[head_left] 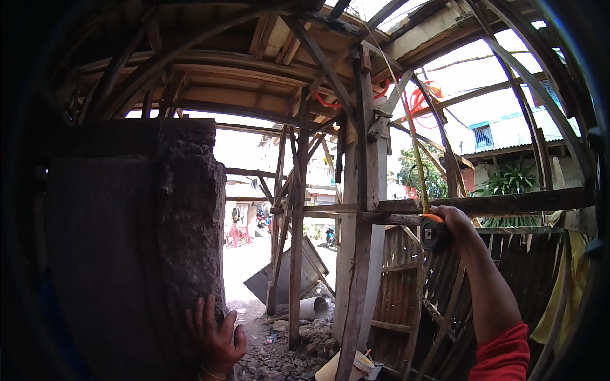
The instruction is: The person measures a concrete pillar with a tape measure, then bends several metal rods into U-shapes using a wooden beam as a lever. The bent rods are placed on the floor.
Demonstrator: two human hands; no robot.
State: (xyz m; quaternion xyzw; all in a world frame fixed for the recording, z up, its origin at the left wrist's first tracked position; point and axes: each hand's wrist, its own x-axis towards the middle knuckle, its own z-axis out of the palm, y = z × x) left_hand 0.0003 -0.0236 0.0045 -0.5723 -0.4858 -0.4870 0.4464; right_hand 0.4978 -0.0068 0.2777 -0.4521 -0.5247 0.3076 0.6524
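Observation:
My right hand [452, 219] grips an orange and black tape measure [434, 233] at the level of a horizontal timber [527, 203]; its yellow blade [416, 152] runs steeply up toward the roof framing. At lower left, my left hand [216, 336] is open, fingers spread against the rough, broken edge of a concrete wall [127, 222].
An upright timber post [360, 267] stands mid-view. Below are rubble [286, 349], a pail [343, 368], a pipe [313, 308] and a leaning panel [298, 273]. Corrugated sheeting [397, 292] lines the right. Overhead are wooden framing [216, 70] and an orange hose coil [419, 101].

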